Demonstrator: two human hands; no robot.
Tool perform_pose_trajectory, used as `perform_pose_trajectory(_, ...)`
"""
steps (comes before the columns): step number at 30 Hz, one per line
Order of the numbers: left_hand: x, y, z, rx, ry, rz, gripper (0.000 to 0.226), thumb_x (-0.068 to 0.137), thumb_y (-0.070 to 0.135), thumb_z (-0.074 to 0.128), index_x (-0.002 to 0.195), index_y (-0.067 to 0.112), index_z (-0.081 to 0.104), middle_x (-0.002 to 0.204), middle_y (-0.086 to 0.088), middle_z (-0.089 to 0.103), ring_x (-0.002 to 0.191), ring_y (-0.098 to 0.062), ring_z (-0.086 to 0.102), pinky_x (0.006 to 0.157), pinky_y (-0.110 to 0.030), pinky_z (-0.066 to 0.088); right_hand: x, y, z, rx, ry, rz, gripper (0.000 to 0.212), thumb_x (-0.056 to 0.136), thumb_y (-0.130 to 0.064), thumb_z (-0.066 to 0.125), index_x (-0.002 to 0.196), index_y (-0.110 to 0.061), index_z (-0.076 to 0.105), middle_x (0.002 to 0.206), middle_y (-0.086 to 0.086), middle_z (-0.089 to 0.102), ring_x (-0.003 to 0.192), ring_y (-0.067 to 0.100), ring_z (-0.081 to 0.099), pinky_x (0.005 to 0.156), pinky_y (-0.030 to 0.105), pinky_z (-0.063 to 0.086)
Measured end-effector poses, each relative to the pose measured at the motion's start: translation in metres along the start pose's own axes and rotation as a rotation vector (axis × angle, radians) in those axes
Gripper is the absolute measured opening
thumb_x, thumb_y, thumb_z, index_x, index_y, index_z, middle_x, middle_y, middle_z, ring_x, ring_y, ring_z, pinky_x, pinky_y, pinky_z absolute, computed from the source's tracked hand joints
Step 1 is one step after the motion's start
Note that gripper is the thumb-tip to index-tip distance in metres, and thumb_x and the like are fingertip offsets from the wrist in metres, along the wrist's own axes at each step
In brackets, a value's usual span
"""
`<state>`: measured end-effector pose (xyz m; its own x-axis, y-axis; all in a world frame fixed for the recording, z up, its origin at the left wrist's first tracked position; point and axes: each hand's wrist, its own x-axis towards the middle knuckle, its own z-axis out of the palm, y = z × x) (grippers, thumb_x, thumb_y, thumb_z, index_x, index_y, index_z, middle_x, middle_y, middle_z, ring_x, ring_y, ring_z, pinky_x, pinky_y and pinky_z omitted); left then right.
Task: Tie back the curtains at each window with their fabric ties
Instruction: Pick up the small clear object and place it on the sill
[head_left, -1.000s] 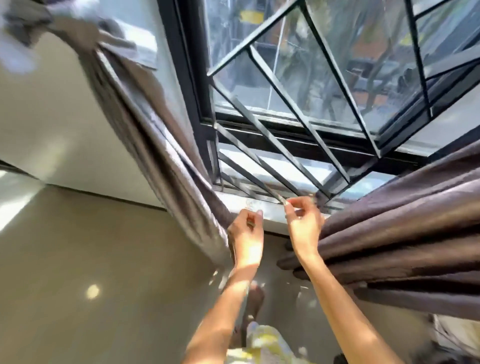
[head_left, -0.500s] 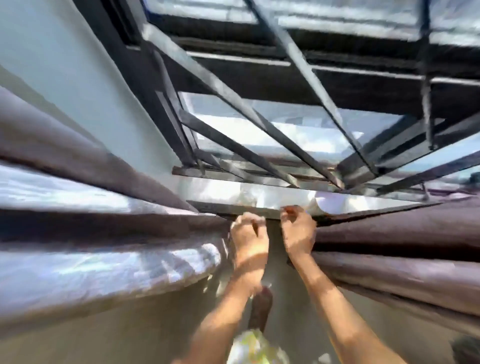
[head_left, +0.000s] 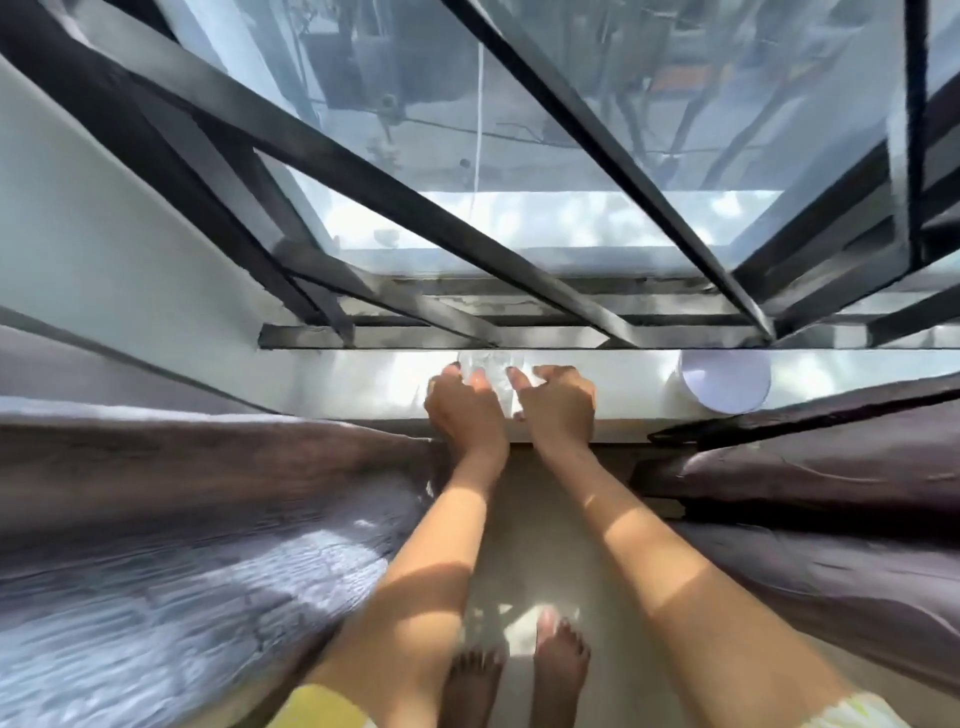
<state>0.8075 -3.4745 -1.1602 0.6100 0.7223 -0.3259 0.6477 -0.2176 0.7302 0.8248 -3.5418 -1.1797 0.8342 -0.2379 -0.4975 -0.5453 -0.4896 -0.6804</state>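
- Left hand and right hand: side by side over the white sill, fingers curled and pointing far, toward the window grille. Something pale and glinting lies between the fingertips; whether either hand grips it cannot be told.
- Left curtain: gathered folds running left from the left wrist — the left hand is the nearer.
- Right curtain: dark folds running right from the right forearm, just beside it.
- Fabric ties: none can be made out, so judged not yet fastened; each curtain's long axis lies across the view, outward from the hands.
- White round object: on the sill, right of the right hand, apart.
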Motion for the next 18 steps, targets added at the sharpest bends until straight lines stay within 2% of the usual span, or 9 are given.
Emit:
perform_pose_trajectory(2, 0.013, 0.001, 0.002, -0.063, 0.076, -0.061, 0.021, 0.086, 0.014, 0.066, 0.100, -0.002, 0.065, 0.097, -0.017, 0.069, 0.091, -0.027, 0.064, 0.066, -0.017, 0.033, 0.003, -0.003, 0.009, 0.097, -0.026, 0.031, 0.019, 0.086, -0.032, 0.065, 0.094, -0.019, 0.054, 0.109, 0.004, 0.051, 0.099, 0.033, 0.064, 0.091, 0.045, 0.049)
perform_pose_trajectory(5, 0.022, -0.003, 0.005, -0.044, 0.058, -0.041, 0.015, 0.082, 0.006, 0.069, 0.095, -0.001, 0.067, 0.093, -0.015, 0.070, 0.083, -0.022, 0.064, 0.061, -0.015, 0.036, 0.006, -0.001, 0.016, 0.133, -0.001, -0.002, 0.018, 0.086, -0.020, 0.062, 0.079, -0.016, 0.046, 0.107, 0.018, 0.058, 0.089, 0.035, 0.066, 0.082, 0.049, 0.054)
perform_pose_trajectory(7, 0.016, -0.007, 0.000, 0.007, 0.050, 0.001, 0.009, 0.081, 0.003, 0.067, 0.089, -0.001, 0.068, 0.089, -0.015, 0.070, 0.081, -0.024, 0.065, 0.065, -0.023, 0.043, -0.001, 0.001, 0.012, 0.088, 0.022, -0.050, 0.017, 0.084, -0.016, 0.063, 0.074, -0.006, 0.055, 0.089, 0.021, 0.067, 0.081, 0.035, 0.068, 0.076, 0.048, 0.056)
perform_pose_trajectory(9, 0.003, -0.012, -0.009, 0.075, 0.035, 0.043, 0.004, 0.079, 0.001, 0.064, 0.082, -0.001, 0.067, 0.082, -0.014, 0.069, 0.075, -0.024, 0.061, 0.064, -0.026, 0.042, -0.017, 0.006, 0.003, 0.030, 0.012, -0.083, 0.025, 0.082, -0.014, 0.062, 0.066, 0.005, 0.063, 0.065, 0.018, 0.069, 0.064, 0.030, 0.069, 0.066, 0.044, 0.057)
perform_pose_trajectory(11, -0.016, -0.017, -0.020, 0.092, -0.005, 0.086, 0.003, 0.077, 0.000, 0.063, 0.076, -0.001, 0.066, 0.076, -0.014, 0.067, 0.068, -0.021, 0.053, 0.060, -0.023, 0.035, -0.039, 0.016, -0.009, 0.053, 0.006, -0.077, 0.029, 0.080, -0.012, 0.063, 0.058, 0.007, 0.064, 0.056, 0.018, 0.066, 0.057, 0.031, 0.067, 0.061, 0.046, 0.056)
perform_pose_trajectory(13, -0.041, -0.019, -0.036, 0.116, -0.068, 0.101, 0.005, 0.079, 0.003, 0.066, 0.079, -0.002, 0.068, 0.079, -0.016, 0.069, 0.070, -0.023, 0.057, 0.063, -0.022, 0.036, -0.069, 0.024, -0.026, 0.127, 0.025, -0.047, 0.032, 0.081, -0.012, 0.065, 0.056, 0.007, 0.065, 0.056, 0.021, 0.066, 0.058, 0.034, 0.068, 0.060, 0.049, 0.056)
perform_pose_trajectory(14, -0.056, -0.019, -0.046, 0.137, -0.101, 0.103, 0.009, 0.081, 0.006, 0.067, 0.084, -0.001, 0.069, 0.084, -0.017, 0.071, 0.075, -0.025, 0.062, 0.066, -0.021, 0.037, -0.086, 0.029, -0.037, 0.147, 0.043, -0.025, 0.033, 0.083, -0.014, 0.066, 0.056, 0.006, 0.065, 0.055, 0.020, 0.066, 0.058, 0.030, 0.069, 0.058, 0.044, 0.057)
perform_pose_trajectory(16, -0.089, -0.019, -0.065, 0.140, -0.145, 0.121, 0.015, 0.082, 0.010, 0.066, 0.092, 0.000, 0.071, 0.091, -0.017, 0.072, 0.086, -0.028, 0.066, 0.074, -0.022, 0.040, -0.121, 0.035, -0.060, 0.166, 0.091, -0.033, 0.030, 0.084, -0.013, 0.067, 0.057, -0.001, 0.068, 0.048, 0.008, 0.065, 0.047, 0.008, 0.065, 0.045, 0.019, 0.049)
perform_pose_trajectory(18, -0.127, -0.012, -0.091, 0.119, -0.192, 0.140, 0.016, 0.081, 0.011, 0.069, 0.092, 0.001, 0.072, 0.091, -0.018, 0.071, 0.088, -0.029, 0.065, 0.083, -0.027, 0.045, -0.161, 0.038, -0.088, 0.149, 0.126, -0.025, 0.028, 0.084, -0.013, 0.065, 0.057, -0.004, 0.070, 0.051, -0.004, 0.065, 0.041, -0.005, 0.058, 0.040, 0.014, 0.038)
